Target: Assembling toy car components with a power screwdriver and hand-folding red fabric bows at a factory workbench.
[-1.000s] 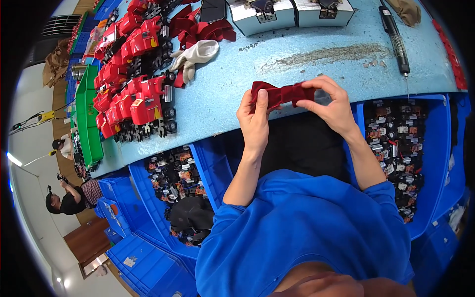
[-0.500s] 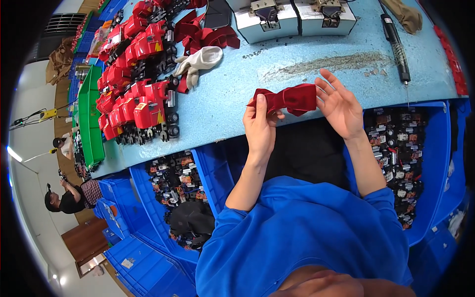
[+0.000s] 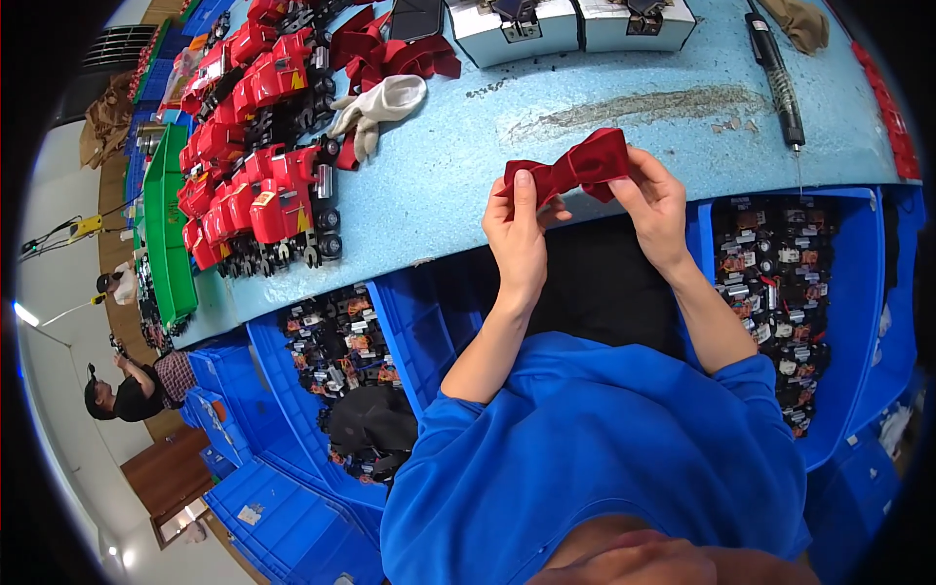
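A dark red fabric bow (image 3: pixel 567 172) is stretched between my two hands, just over the near edge of the bench. My left hand (image 3: pixel 517 239) pinches its left loop, thumb on top and fingers behind. At the bow's right end, my right hand (image 3: pixel 655 207) grips the other loop between thumb and fingers. Part of the fingers of both hands is hidden behind the fabric. More red ribbon pieces (image 3: pixel 375 54) lie in a heap at the far left, beside a pale work glove (image 3: pixel 382 102).
Red toy trucks (image 3: pixel 263 185) crowd the bench's left side, next to a green tray (image 3: pixel 169 234). An electric screwdriver (image 3: pixel 777 83) lies at the right. Two white fixtures (image 3: pixel 517 44) stand at the back. Blue bins (image 3: pixel 858 322) of small parts sit below the bench. Another person (image 3: pixel 136 390) is far left.
My right hand, open beside the bow before, has closed on its right end. That end is now raised, so the bow tilts up to the right. The view has shifted slightly.
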`<state>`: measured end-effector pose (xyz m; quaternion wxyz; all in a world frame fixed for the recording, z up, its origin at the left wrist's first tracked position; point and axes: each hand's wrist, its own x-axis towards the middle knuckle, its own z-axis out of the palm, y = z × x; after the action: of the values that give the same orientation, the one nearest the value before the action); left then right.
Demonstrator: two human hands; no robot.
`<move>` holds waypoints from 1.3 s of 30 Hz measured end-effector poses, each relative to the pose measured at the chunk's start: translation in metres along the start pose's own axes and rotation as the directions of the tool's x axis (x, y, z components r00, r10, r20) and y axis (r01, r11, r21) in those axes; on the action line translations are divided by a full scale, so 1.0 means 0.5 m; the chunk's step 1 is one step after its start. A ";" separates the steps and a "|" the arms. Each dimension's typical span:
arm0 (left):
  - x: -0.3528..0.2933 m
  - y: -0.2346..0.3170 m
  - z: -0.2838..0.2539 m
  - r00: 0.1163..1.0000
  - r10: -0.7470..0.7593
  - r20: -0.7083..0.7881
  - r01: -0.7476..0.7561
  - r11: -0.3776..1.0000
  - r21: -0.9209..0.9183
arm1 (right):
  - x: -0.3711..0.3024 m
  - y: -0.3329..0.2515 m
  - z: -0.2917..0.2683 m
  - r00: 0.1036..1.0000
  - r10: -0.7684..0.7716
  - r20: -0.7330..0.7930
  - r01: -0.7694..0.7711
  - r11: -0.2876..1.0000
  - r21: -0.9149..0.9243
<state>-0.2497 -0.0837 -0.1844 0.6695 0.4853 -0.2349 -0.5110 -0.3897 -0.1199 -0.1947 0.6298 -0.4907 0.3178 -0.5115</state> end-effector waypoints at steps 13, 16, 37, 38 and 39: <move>-0.002 0.004 -0.004 0.981 0.101 0.167 -0.138 0.964 0.228 | 0.000 0.007 0.005 0.999 -0.031 -0.043 0.033 0.999 0.040; -0.006 0.012 0.000 0.970 0.069 0.234 -0.121 0.969 0.214 | 0.000 0.012 -0.002 1.000 0.027 0.016 -0.028 0.998 0.057; 0.013 -0.003 0.006 0.928 0.219 0.303 -0.274 0.950 0.152 | 0.010 0.020 -0.010 0.977 0.207 0.050 -0.205 0.851 0.484; 0.012 0.000 0.008 0.927 0.219 0.304 -0.274 0.950 0.152 | 0.009 0.018 -0.008 0.982 0.187 0.041 -0.186 0.881 0.436; 0.010 0.003 0.011 0.933 0.235 0.273 -0.274 0.955 0.113 | 0.008 0.017 -0.008 0.986 0.166 0.033 -0.166 0.907 0.387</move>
<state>-0.2517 -0.0908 -0.1815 0.6559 0.4291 -0.4181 -0.4592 -0.3894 -0.1247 -0.2035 0.7555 -0.3271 0.2511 -0.5091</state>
